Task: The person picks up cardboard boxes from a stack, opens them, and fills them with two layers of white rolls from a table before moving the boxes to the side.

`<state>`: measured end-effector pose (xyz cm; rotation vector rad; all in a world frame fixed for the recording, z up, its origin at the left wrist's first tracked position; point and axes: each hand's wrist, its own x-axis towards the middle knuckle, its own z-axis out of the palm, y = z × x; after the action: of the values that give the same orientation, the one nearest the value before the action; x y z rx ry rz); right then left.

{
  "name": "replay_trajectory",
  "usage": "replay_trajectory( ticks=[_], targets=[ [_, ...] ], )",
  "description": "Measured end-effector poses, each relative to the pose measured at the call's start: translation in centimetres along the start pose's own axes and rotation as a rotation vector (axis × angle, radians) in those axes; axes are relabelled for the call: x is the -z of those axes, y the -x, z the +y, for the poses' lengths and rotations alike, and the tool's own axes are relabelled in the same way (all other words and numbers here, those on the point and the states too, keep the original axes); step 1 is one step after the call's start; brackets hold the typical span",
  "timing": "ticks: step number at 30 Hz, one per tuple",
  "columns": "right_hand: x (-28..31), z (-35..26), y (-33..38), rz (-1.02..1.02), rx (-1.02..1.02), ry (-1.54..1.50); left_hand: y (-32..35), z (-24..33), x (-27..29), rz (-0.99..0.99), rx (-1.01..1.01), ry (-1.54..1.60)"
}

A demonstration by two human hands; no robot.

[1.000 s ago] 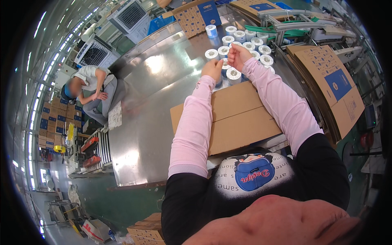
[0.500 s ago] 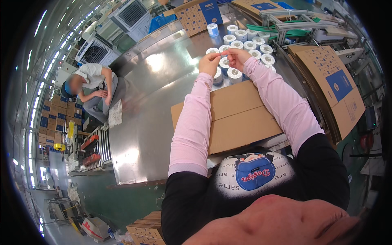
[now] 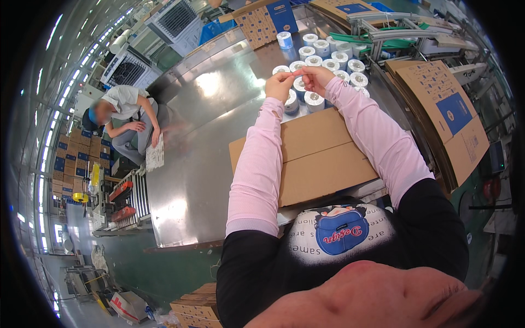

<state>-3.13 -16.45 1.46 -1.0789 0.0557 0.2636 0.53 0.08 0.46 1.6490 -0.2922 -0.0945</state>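
Both hands are raised together over the far end of the tabletop (image 3: 213, 136), fingertips meeting. The left hand (image 3: 280, 86) is curled, thumb and forefinger pinched shut on one end of a small thin strip (image 3: 299, 71), pinkish in colour and too small to tell what it is made of. The right hand (image 3: 317, 79) meets it from the other side, fingers bent and closed on the strip's other end, so the two hands are touching or all but touching, with the strip between them. The strip's long axis runs roughly from left to right, hand to hand, and neither hand is clearly nearer to it, as both grip it.

Directly under and just beyond the hands stands a cluster of white rolls (image 3: 328, 57), upright on their ends, with open cores facing up. The closest rolls (image 3: 314, 101) sit just below the right wrist, toward the person, at the far edge of a flat brown cardboard box (image 3: 322, 158) that lies on the tabletop between the forearms. The rest of the rolls spread away and to the right of the hands.

Further right, folded cardboard cartons with blue panels (image 3: 448, 115) lean in a stack, well apart from the hands. Far to the left, another person (image 3: 128, 117) crouches beside the tabletop, not touching any of these things.
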Motion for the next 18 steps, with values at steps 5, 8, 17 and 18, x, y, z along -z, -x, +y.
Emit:
replay_trajectory(
  ticks=[5, 8, 17, 18],
  targets=[
    [0.0, 0.1, -0.2, 0.013, 0.019, 0.022, -0.1, -0.2, 0.1, -0.009, -0.003, 0.024],
    [-0.1, 0.0, -0.1, 0.008, 0.02, 0.04, -0.1, -0.4, 0.2, -0.011, -0.001, 0.036],
    [0.6, 0.3, -0.2, -0.039, 0.029, 0.061, -0.6, -1.4, -0.3, 0.032, -0.168, -0.104],
    [0.2, 0.3, -0.2, -0.056, 0.034, 0.059, -0.9, -1.8, 0.1, 0.071, -0.247, -0.205]
  ],
)
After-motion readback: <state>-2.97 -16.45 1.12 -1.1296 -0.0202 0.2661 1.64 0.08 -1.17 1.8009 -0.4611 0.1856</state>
